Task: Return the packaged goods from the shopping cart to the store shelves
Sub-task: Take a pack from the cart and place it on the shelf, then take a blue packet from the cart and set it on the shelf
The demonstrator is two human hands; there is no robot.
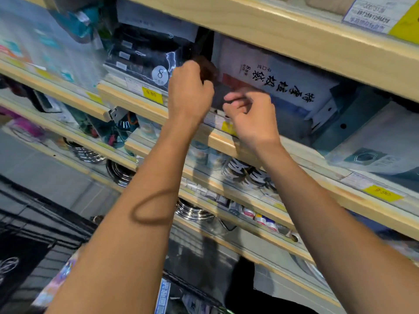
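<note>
A grey and white package (283, 80) with black characters lies on the upper wooden shelf (145, 103). My left hand (190, 87) is curled at the package's left edge, beside a black package (145, 57) marked 8. A dark brown blur (206, 66) shows behind its knuckles; what it is cannot be made out. My right hand (249, 114) pinches the package's dark lower edge, its fingers blurred. The black wire shopping cart (25, 223) is at the lower left, with a colourful pack (59, 282) in it.
Another wooden shelf (294, 30) hangs close above the package. Grey-blue boxes (353, 123) stand to the right. Lower shelves carry steel bowls (118, 171), small jars and packets. Yellow price tags (151, 94) line the shelf fronts. A blue and white pack (163, 298) sits at the bottom.
</note>
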